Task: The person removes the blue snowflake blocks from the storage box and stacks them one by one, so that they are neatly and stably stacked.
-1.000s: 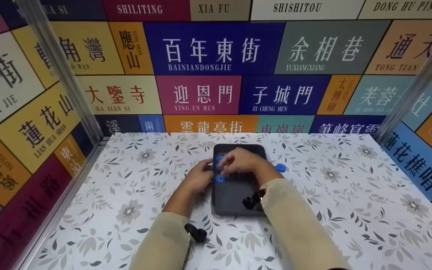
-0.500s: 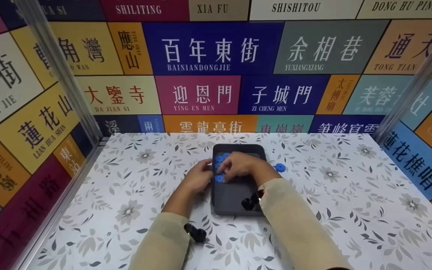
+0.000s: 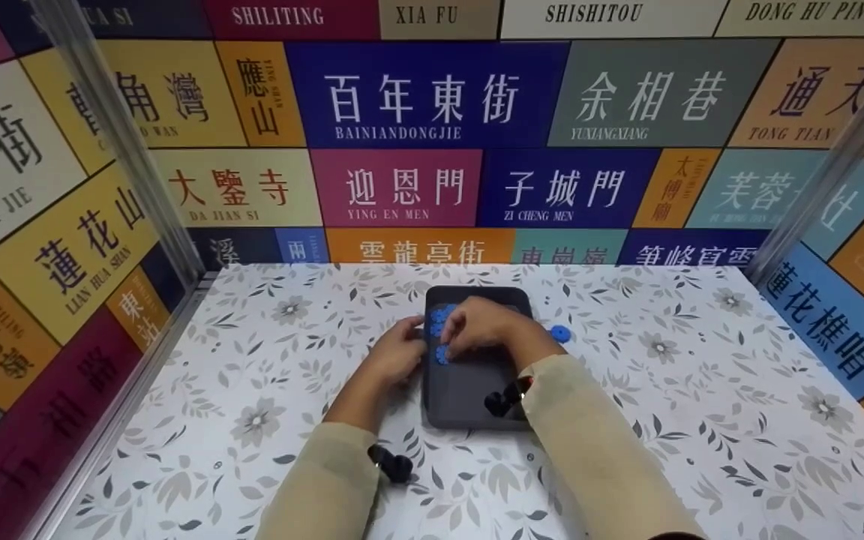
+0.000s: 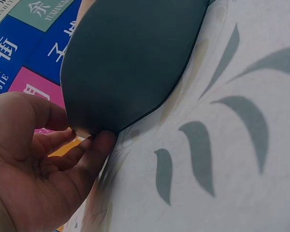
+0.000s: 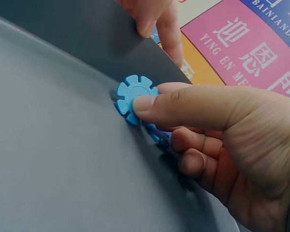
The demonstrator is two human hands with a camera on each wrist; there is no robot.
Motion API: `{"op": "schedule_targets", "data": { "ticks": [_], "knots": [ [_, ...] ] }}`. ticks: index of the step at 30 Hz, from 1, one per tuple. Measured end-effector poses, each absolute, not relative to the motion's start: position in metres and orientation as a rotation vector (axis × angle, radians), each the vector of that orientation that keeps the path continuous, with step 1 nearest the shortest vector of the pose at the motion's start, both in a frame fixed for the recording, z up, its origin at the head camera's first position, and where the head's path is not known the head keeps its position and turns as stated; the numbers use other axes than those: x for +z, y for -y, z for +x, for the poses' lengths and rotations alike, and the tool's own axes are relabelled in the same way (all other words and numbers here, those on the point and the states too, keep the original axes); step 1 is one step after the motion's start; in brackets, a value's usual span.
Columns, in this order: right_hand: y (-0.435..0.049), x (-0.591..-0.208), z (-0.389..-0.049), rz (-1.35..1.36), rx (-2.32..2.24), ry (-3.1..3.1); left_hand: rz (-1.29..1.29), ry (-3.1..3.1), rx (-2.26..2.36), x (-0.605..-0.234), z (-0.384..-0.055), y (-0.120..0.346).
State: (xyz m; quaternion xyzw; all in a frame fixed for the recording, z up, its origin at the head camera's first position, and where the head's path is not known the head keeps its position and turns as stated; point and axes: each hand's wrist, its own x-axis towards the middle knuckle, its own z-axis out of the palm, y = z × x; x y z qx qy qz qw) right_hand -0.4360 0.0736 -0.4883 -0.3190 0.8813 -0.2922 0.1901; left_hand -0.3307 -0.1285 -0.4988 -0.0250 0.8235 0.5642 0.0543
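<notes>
My right hand is over the dark grey tray. Between thumb and fingertips it pinches a blue notched plastic disc, a flat round piece with slots around its edge, close to the tray's left wall. Other blue discs lie in the tray's far left corner, partly covered by the right hand. On the tray's left side, my left hand grips the wall; in the left wrist view its fingers curl at the tray's edge.
One more blue disc lies on the table outside the tray, just right of it. A floral cloth covers the table. Colourful printed panels stand behind and at both sides.
My right hand has shifted slightly and its fingers have come together on the near blue disc. More discs show in the tray's far left corner. The left hand stays put.
</notes>
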Motion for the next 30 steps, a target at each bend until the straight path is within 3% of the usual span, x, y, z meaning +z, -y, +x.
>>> {"op": "schedule_targets", "data": {
  "ticks": [17, 30],
  "knots": [
    [-0.086, -0.457, -0.432, -0.742, -1.249, -2.361, -0.106, -2.512, 1.707, -0.499, -0.331, 0.127],
    [-0.135, -0.457, -0.409, -0.812, -1.337, -2.474, -0.098, -2.536, 1.711, -0.499, -0.331, 0.126]
  ]
}}
